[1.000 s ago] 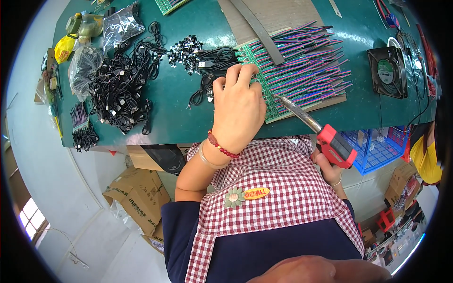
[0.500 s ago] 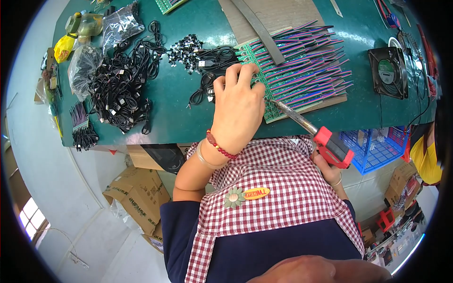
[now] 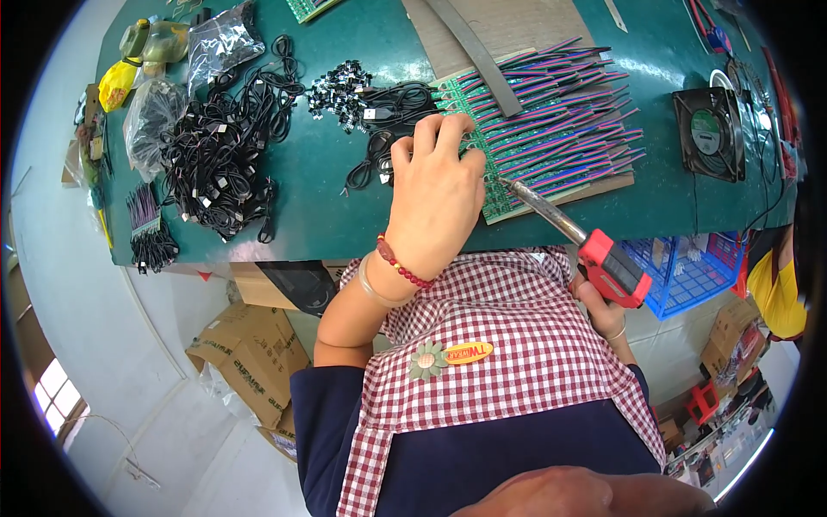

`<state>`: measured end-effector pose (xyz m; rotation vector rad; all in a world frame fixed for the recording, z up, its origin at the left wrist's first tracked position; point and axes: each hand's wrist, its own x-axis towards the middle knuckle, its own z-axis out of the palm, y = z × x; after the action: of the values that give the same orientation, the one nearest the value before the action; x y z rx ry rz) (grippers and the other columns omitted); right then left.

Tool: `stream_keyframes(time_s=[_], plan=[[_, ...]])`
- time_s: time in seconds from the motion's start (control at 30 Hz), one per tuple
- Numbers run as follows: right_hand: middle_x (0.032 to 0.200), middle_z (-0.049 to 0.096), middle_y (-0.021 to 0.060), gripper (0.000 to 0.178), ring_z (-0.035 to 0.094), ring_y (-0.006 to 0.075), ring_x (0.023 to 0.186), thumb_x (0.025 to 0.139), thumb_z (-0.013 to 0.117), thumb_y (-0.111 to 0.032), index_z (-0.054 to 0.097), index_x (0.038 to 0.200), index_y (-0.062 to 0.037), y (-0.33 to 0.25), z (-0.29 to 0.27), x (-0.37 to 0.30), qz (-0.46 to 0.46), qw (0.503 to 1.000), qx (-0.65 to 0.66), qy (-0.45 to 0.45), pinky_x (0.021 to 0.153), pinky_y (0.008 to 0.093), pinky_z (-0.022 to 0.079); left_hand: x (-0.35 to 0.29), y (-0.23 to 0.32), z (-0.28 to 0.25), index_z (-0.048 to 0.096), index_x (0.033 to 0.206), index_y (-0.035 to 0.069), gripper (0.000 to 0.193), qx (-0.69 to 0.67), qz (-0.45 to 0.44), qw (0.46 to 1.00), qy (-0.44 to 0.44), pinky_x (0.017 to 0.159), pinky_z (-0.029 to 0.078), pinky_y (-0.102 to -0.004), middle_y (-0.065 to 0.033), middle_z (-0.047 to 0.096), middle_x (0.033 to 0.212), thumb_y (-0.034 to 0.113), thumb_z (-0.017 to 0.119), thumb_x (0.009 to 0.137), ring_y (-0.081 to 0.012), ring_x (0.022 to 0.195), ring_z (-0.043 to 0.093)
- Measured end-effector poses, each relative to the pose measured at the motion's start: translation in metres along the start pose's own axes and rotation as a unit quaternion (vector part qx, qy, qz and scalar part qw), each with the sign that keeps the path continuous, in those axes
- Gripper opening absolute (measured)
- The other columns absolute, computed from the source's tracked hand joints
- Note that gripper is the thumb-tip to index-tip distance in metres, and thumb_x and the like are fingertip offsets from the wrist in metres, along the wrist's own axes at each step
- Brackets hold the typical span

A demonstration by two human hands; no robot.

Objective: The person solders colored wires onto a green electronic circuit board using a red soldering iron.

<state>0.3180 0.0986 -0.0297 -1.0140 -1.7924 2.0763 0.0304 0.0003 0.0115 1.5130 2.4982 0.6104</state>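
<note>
My left hand (image 3: 438, 185) is bent over the left edge of a green circuit board panel (image 3: 493, 203), its fingers curled down and pinched together. Whatever lies between those fingertips is hidden behind the hand. My right hand (image 3: 600, 308) grips a soldering iron (image 3: 613, 265) with a red and black handle. Its metal tip points up and left, at the board's lower part close to my left fingers. Rows of pink, blue and black wires (image 3: 560, 129) run rightward from the board. Black USB cables (image 3: 405, 105) lie just beyond my left hand.
A flat metal bar (image 3: 478, 60) rests across the board and the brown backing sheet (image 3: 551, 24). Leftward on the green table lie small connectors (image 3: 340, 93), a heap of black cables (image 3: 215, 164) and plastic bags (image 3: 226, 45). A fan (image 3: 708, 133) stands right, above a blue basket (image 3: 689, 271).
The soldering iron's handle has moved slightly right, and its tip slightly up along the board. My left hand stays almost in place.
</note>
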Motion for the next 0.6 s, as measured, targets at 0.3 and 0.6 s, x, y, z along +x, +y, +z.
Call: stream_keyframes(time_s=[0.3, 0.6], plan=[[0.076, 0.059, 0.0026, 0.015, 0.053, 0.01, 0.067, 0.078, 0.064, -0.001, 0.061, 0.093, 0.0008, -0.0084, 0.002, 0.0034, -0.015, 0.999, -0.039, -0.014, 0.061, 0.0253, 0.043, 0.0001, -0.0007, 0.0003, 0.062, 0.071, 0.006, 0.004, 0.001, -0.001, 1.0, 0.0, 0.086, 0.035, -0.0401, -0.0055, 0.053, 0.111, 0.007, 0.064, 0.068, -0.0255, 0.11, 0.044], [0.078, 0.059, 0.0022, 0.018, 0.053, 0.0101, 0.067, 0.077, 0.064, 0.0, 0.061, 0.095, 0.0007, 0.001, -0.0024, -0.0037, 0.004, 1.0, -0.001, 0.006, 0.061, 0.0254, 0.043, -0.0003, -0.0003, 0.0, 0.062, 0.071, 0.006, 0.004, -0.007, -0.003, 1.0, -0.001, 0.087, 0.035, -0.0403, -0.0052, 0.053, 0.111, 0.007, 0.064, 0.068, -0.0253, 0.11, 0.044]])
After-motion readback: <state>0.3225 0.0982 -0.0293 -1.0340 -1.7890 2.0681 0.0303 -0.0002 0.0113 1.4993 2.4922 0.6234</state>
